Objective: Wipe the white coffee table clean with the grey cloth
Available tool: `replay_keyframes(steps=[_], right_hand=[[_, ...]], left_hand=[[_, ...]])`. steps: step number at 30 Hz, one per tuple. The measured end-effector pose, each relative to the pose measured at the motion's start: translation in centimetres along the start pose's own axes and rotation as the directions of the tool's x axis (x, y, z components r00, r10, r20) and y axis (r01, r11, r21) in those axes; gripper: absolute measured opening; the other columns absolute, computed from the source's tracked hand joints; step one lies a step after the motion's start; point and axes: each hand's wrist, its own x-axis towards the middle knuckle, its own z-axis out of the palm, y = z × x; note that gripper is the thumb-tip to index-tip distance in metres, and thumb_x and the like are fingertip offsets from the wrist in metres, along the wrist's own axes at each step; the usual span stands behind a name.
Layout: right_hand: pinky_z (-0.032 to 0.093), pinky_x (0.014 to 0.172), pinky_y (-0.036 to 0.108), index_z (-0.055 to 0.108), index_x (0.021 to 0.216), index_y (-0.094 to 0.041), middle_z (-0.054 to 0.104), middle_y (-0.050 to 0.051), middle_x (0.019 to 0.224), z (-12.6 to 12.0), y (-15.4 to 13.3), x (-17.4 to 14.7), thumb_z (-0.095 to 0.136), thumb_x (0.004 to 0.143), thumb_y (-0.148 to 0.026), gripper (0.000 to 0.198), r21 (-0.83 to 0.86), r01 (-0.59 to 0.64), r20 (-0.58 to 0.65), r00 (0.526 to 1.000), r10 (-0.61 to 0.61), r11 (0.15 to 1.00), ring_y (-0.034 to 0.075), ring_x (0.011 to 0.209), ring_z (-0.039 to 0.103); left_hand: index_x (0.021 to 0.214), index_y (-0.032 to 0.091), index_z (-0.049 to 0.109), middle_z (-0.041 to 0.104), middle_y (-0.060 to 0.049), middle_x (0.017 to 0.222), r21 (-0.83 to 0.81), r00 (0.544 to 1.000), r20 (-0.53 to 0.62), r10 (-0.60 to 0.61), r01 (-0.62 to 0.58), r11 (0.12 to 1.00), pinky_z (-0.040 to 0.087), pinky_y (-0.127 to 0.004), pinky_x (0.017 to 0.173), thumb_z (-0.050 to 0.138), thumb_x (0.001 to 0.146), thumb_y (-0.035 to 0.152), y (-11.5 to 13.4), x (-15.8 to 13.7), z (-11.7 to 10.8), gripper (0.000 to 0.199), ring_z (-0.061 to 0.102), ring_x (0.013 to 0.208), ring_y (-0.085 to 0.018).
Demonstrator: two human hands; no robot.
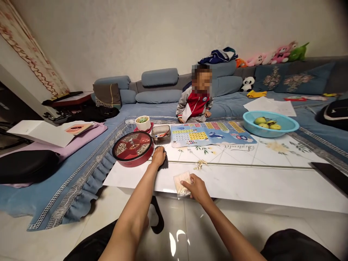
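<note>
My right hand (198, 189) grips a small clear plastic packet (181, 184) of thin pale sticks, thumb on top, at the table's front edge. Just beyond it, a loose little heap of short pale wooden pieces (200, 165) lies on the white table (231, 181). My left hand (159, 157) is closed, its fingers curled downward by a dark patch on the table; whatever they hold is hidden. To its left stands a round red sectioned snack box (133, 146) with a see-through top. A translucent bin (161, 134) of small items is just behind that hand.
A blue learning chart (212, 134) covers the table's far middle. Behind it a child (195, 98) is at the blue sofa (160, 108). A blue basin (269, 127) of fruit stands right, a white cup (143, 123) left. A dark flat object (331, 175) lies far right.
</note>
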Motion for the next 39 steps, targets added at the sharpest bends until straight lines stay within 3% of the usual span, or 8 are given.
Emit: replay_keyframes(steps=[2,6,8,14,16,25,34,39], right_hand=[[0.037,0.038,0.027,0.051,0.087,-0.026,0.048,-0.009,0.072,0.0,-0.8,0.1,0.078,0.082,-0.046,0.034,0.052,-0.029,0.001,1.0,0.029,0.998,0.012,0.044,0.048],[0.04,0.036,0.026,0.056,0.092,-0.024,0.053,-0.008,0.073,0.0,-0.5,0.5,0.08,0.085,-0.043,0.031,0.116,-0.052,0.016,0.999,0.05,0.992,0.013,0.043,0.055],[0.042,0.036,0.027,0.059,0.099,-0.023,0.056,-0.007,0.076,0.2,0.2,0.6,0.08,0.086,-0.044,0.032,0.125,-0.055,0.014,0.998,0.054,0.991,0.014,0.044,0.059],[0.048,0.04,0.028,0.06,0.124,-0.021,0.069,-0.003,0.086,0.6,0.1,0.8,0.076,0.094,-0.043,0.041,0.073,-0.057,0.004,0.998,0.056,0.996,0.015,0.046,0.064],[0.049,0.041,0.028,0.058,0.126,-0.02,0.072,-0.001,0.086,0.4,-0.7,0.5,0.074,0.095,-0.043,0.042,0.028,-0.07,0.003,0.998,0.07,0.997,0.016,0.047,0.066],[0.052,0.05,0.028,0.058,0.134,-0.016,0.075,0.003,0.079,0.1,-1.8,-0.6,0.074,0.097,-0.043,0.049,-0.007,-0.024,-0.036,0.999,0.024,1.0,0.021,0.053,0.071],[0.051,0.049,0.028,0.06,0.131,-0.013,0.073,0.002,0.074,-0.2,-1.7,-0.8,0.074,0.097,-0.038,0.044,-0.009,0.021,-0.042,0.999,-0.021,1.0,0.021,0.051,0.071],[0.052,0.049,0.029,0.059,0.134,-0.015,0.075,0.003,0.078,0.2,-0.8,-0.2,0.074,0.096,-0.043,0.049,-0.041,0.021,-0.032,0.999,-0.022,0.999,0.021,0.052,0.071]], left_hand=[[0.118,0.019,0.057,0.066,-0.018,0.125,-0.006,1.0,0.007,0.029,-0.029,1.0,0.048,-0.049,0.109,0.055,0.098,0.009,0.3,-1.5,-0.2,0.022,0.061,0.122,-0.035],[0.125,0.024,0.055,0.066,-0.012,0.129,-0.025,0.99,0.034,0.136,-0.136,0.99,0.05,-0.044,0.108,0.053,0.101,0.013,0.6,-8.0,-0.7,0.027,0.061,0.124,-0.03],[0.128,0.025,0.054,0.066,-0.01,0.13,-0.03,0.986,0.044,0.163,-0.162,0.986,0.05,-0.042,0.109,0.051,0.102,0.013,0.6,-9.1,-0.7,0.029,0.06,0.124,-0.028],[0.119,0.019,0.056,0.065,-0.016,0.124,-0.022,0.999,-0.008,0.033,-0.034,0.999,0.046,-0.051,0.114,0.05,0.099,0.01,1.7,-1.8,0.7,0.023,0.058,0.124,-0.033],[0.119,0.019,0.057,0.065,-0.016,0.124,-0.03,1.0,-0.02,-0.006,0.006,1.0,0.045,-0.053,0.114,0.052,0.097,0.01,2.6,-1.6,0.8,0.024,0.058,0.125,-0.033],[0.13,0.023,0.058,0.067,-0.012,0.134,0.008,1.0,0.012,0.02,-0.02,1.0,0.047,-0.045,0.115,0.056,0.1,0.014,5.0,-13.8,-0.1,0.031,0.06,0.13,-0.029],[0.126,0.02,0.06,0.068,-0.015,0.131,0.039,1.0,0.017,0.012,-0.013,0.999,0.049,-0.045,0.111,0.056,0.099,0.014,6.2,-15.8,-1.0,0.027,0.062,0.126,-0.03],[0.128,0.025,0.062,0.069,-0.009,0.132,0.0,1.0,0.01,0.007,-0.007,1.0,0.049,-0.04,0.114,0.06,0.098,0.02,2.4,-18.2,-2.4,0.03,0.063,0.125,-0.026]])
